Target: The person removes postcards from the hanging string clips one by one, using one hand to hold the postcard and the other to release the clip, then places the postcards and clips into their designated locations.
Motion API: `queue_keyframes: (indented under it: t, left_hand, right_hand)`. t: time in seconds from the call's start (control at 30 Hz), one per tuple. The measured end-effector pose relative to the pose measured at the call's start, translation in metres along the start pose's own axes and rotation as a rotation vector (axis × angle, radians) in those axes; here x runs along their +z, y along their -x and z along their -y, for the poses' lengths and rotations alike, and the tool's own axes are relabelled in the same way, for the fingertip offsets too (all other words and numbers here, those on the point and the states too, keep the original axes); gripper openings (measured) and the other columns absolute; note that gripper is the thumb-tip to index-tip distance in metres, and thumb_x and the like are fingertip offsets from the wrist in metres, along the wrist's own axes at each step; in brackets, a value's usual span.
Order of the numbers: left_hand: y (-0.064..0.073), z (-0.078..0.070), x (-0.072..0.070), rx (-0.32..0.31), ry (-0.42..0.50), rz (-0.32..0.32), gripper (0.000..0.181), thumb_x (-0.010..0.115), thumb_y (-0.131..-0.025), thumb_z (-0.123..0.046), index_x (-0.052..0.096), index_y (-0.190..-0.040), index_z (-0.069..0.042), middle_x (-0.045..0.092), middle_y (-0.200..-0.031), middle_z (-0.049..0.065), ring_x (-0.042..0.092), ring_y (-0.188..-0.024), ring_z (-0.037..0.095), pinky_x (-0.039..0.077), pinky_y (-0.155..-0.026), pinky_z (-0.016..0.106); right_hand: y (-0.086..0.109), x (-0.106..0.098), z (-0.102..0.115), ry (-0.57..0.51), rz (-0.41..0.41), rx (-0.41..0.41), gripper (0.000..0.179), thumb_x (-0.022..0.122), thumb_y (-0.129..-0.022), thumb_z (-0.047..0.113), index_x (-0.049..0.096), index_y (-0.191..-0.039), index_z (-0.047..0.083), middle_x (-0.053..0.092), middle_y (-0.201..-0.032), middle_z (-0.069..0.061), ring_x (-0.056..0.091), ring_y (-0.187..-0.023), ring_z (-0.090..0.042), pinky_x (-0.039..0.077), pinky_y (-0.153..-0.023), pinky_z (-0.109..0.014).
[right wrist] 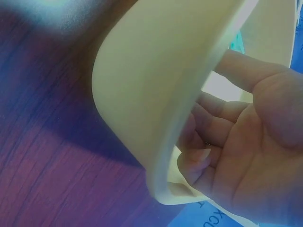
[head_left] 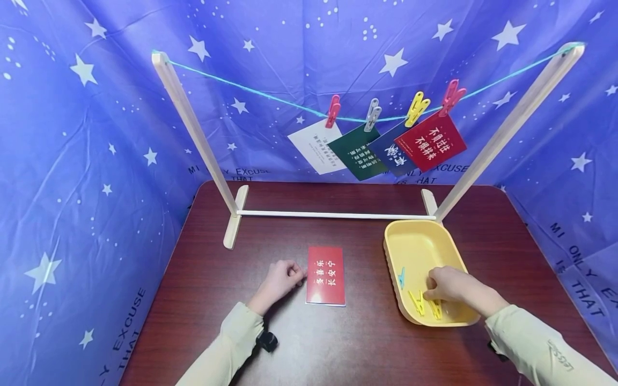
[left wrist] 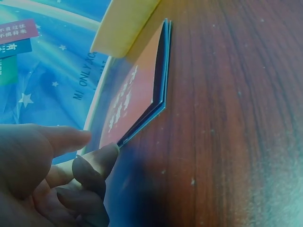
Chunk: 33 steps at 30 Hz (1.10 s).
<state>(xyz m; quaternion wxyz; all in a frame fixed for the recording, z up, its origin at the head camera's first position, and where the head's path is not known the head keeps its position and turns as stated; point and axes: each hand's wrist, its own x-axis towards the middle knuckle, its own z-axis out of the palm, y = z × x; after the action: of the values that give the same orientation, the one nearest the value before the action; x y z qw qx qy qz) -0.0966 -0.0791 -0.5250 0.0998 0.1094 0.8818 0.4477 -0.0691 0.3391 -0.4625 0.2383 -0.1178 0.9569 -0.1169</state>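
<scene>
A red card with white characters lies on top of a small stack of cards on the table. My left hand is at the stack's left edge, and in the left wrist view a fingertip touches the cards' edge while the thumb stands apart. My right hand reaches into a yellow basket. Under and beside its fingers are yellow clothespins, with a blue clothespin to their left. The basket wall hides the right fingertips in the right wrist view, so any grip there is unclear.
Behind stands a wooden frame with a sagging turquoise line. Several cards hang from it by clothespins: a white card, a green card, a blue card and another red card. A starry curtain surrounds the table.
</scene>
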Motion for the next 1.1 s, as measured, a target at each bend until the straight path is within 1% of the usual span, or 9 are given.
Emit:
queue_keyframes:
  t: [0.2,0.37,0.47,0.53,0.63,0.7,0.9,0.97,1.1]
  left_hand:
    - [0.0,-0.002,-0.004,-0.018,0.058,0.007,0.021,0.071,-0.097,-0.013,0.068,-0.078,-0.007,0.069,-0.063,0.001,0.055,-0.05,0.004,0.046,-0.048,0.021]
    - [0.0,-0.004,-0.008,-0.021,0.089,0.002,0.017,0.07,-0.098,-0.011,0.069,-0.082,-0.005,0.07,-0.066,0.003,0.057,-0.05,0.006,0.046,-0.049,0.021]
    - [0.0,-0.006,-0.01,-0.017,0.092,-0.008,0.015,0.07,-0.098,-0.011,0.069,-0.084,-0.005,0.071,-0.067,0.002,0.06,-0.051,0.009,0.045,-0.049,0.021]
    - [0.0,-0.007,-0.011,-0.014,0.102,-0.016,0.015,0.069,-0.098,-0.01,0.069,-0.084,-0.005,0.071,-0.067,0.002,0.062,-0.052,0.012,0.045,-0.049,0.021]
    - [-0.001,-0.009,-0.012,-0.007,0.114,-0.029,0.014,0.069,-0.098,-0.009,0.069,-0.085,-0.005,0.071,-0.069,0.003,0.064,-0.053,0.017,0.045,-0.048,0.021]
    - [-0.001,-0.009,-0.012,-0.004,0.117,-0.033,0.014,0.069,-0.098,-0.009,0.069,-0.085,-0.005,0.072,-0.069,0.004,0.065,-0.054,0.02,0.045,-0.049,0.021]
    - [-0.002,-0.011,-0.014,0.006,0.12,-0.04,0.013,0.069,-0.099,-0.01,0.07,-0.087,-0.005,0.073,-0.071,0.007,0.065,-0.053,0.021,0.043,-0.049,0.021]
    - [-0.002,-0.012,-0.015,0.014,0.124,-0.045,0.013,0.069,-0.099,-0.01,0.07,-0.088,-0.005,0.073,-0.071,0.009,0.066,-0.052,0.023,0.042,-0.048,0.021]
    - [-0.005,-0.015,-0.017,0.025,0.129,-0.045,0.011,0.068,-0.1,-0.011,0.07,-0.091,-0.006,0.074,-0.074,0.012,0.068,-0.055,0.03,0.045,-0.048,0.022]
  right_hand:
    - [0.004,-0.005,0.003,-0.008,-0.043,0.011,0.034,0.083,-0.083,0.025,0.052,-0.071,0.015,0.051,-0.066,0.003,0.047,-0.062,-0.014,0.039,-0.058,-0.03]
    - [0.005,-0.007,0.006,-0.002,-0.075,0.034,0.035,0.081,-0.086,0.028,0.052,-0.071,0.016,0.05,-0.065,0.003,0.047,-0.061,-0.014,0.038,-0.055,-0.031]
    - [0.005,-0.009,0.009,0.004,-0.102,0.06,0.033,0.078,-0.089,0.03,0.053,-0.074,0.016,0.052,-0.068,0.003,0.048,-0.063,-0.015,0.038,-0.055,-0.034]
    - [0.005,-0.01,0.011,0.018,-0.134,0.063,0.03,0.077,-0.091,0.03,0.054,-0.076,0.017,0.054,-0.07,0.003,0.051,-0.065,-0.016,0.041,-0.055,-0.038]
    - [0.005,-0.009,0.014,0.042,-0.193,0.04,0.026,0.074,-0.093,0.028,0.056,-0.079,0.017,0.056,-0.071,0.003,0.054,-0.067,-0.017,0.044,-0.054,-0.043]
    - [0.005,-0.008,0.017,0.052,-0.23,0.028,0.025,0.074,-0.094,0.027,0.056,-0.079,0.017,0.056,-0.069,0.004,0.055,-0.065,-0.016,0.045,-0.052,-0.044]
    - [0.002,-0.008,0.026,0.08,-0.338,-0.013,0.027,0.073,-0.093,0.025,0.055,-0.075,0.018,0.051,-0.065,0.005,0.048,-0.059,-0.014,0.04,-0.048,-0.039]
    - [0.001,-0.011,0.029,0.098,-0.373,-0.033,0.028,0.074,-0.093,0.025,0.054,-0.074,0.018,0.051,-0.065,0.005,0.048,-0.06,-0.015,0.04,-0.048,-0.04]
    - [-0.002,-0.019,0.037,0.135,-0.451,-0.064,0.024,0.076,-0.09,0.024,0.058,-0.077,0.014,0.055,-0.069,0.002,0.056,-0.06,-0.02,0.045,-0.048,-0.045]
